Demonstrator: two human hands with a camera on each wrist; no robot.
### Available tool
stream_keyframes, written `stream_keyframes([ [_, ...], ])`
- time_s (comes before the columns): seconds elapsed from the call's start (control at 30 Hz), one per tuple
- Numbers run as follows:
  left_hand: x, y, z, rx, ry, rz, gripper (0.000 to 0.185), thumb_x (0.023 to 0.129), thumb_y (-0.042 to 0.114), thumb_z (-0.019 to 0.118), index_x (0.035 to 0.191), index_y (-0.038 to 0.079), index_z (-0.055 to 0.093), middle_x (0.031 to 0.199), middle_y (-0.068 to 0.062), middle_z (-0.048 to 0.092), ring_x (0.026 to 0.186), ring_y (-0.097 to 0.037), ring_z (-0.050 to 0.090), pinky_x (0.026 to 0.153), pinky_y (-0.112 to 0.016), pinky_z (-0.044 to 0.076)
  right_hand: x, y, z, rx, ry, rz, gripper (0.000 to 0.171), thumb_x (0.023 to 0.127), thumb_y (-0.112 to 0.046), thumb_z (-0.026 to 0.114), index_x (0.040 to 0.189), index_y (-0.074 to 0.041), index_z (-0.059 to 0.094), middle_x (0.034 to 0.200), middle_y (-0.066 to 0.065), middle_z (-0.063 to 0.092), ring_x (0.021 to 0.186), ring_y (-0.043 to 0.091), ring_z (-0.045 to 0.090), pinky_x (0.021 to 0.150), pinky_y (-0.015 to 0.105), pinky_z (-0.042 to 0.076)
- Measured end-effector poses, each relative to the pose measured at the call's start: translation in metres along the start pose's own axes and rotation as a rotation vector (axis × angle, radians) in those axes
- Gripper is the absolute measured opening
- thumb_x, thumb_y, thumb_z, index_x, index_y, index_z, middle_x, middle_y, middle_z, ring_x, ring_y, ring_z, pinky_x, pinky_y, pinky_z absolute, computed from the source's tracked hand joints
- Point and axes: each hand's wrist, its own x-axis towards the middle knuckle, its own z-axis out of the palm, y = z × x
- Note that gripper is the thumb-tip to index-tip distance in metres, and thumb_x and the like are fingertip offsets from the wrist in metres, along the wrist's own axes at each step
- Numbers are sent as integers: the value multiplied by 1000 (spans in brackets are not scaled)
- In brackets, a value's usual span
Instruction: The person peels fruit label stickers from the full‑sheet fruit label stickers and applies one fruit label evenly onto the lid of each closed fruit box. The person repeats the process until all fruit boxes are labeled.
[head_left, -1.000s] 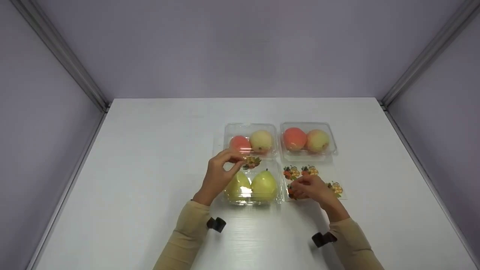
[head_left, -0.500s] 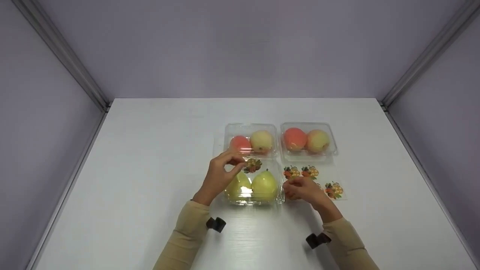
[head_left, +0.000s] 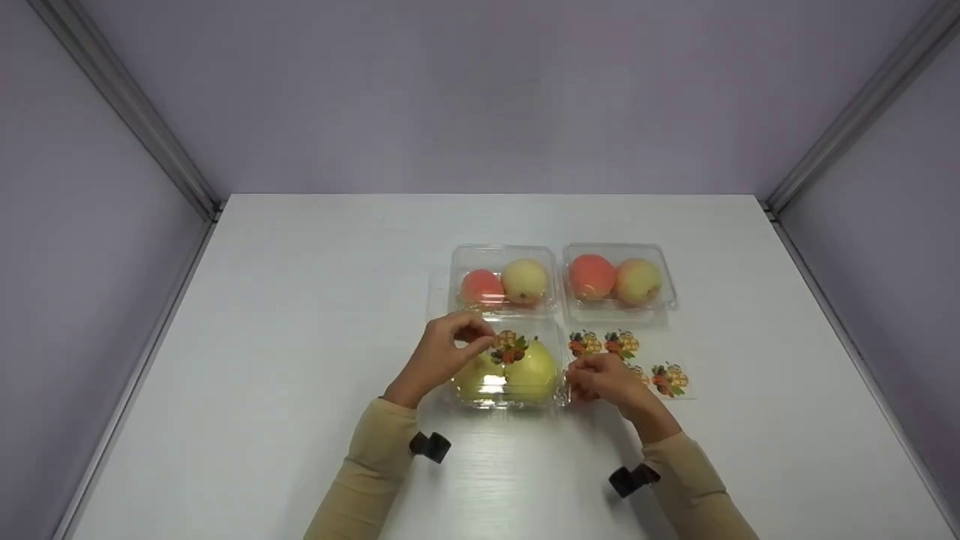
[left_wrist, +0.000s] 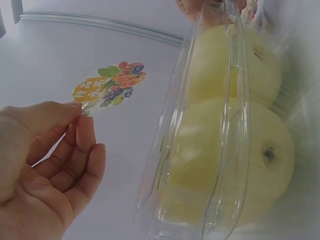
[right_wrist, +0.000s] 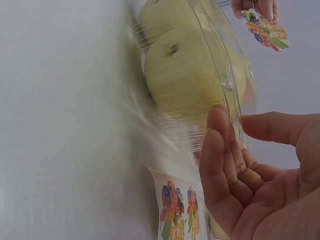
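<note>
My left hand [head_left: 442, 354] pinches a fruit-printed sticker [left_wrist: 111, 89] by one edge between thumb and forefinger. The sticker is apart from the clear plastic fruit box [left_wrist: 159, 145] in the left wrist view, and in the head view it appears over the two yellow-green pears [head_left: 534, 373] inside that closed box. At the box's right side, my right hand [head_left: 611, 381] grips the rim, its thumb [right_wrist: 272, 127] on one side and its fingers [right_wrist: 220, 125] on the other. Part of the right fingertips is hidden in the head view.
A sticker sheet [head_left: 667, 346] with several fruit stickers lies right of the pear box, partly under my right hand. Behind stand two more clear boxes, one at left [head_left: 469, 253] and one at right [head_left: 652, 252], each holding a red and a pale fruit.
My left hand has brought the sticker slightly nearer, over the pears. My right hand has moved left from over the sticker sheet to the box's right rim and taken hold there.
</note>
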Motion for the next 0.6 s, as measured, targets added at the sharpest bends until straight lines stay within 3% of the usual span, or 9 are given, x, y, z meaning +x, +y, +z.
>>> stream_keyframes([
  [0.2, -1, -2, 0, -5, -66, -26, 13, 89, 15, 67, 96, 4, 69, 97, -13, 72, 86, -21, 68, 77, -19, 55, 0, -1, 0, 2, 5, 9, 25, 96, -13, 53, 103, 9, 62, 71, -3, 62, 66, 7, 60, 67, 27, 57],
  [0.6, 0, -4, 1, -22, -81, -49, 13, 89, 14, 67, 95, 3, 69, 95, -14, 72, 85, -20, 68, 76, -18, 54, 0, -2, 2, -25, 20, 15, 24, 96, -14, 54, 102, 8, 62, 72, -2, 62, 66, 7, 59, 65, 26, 56],
])
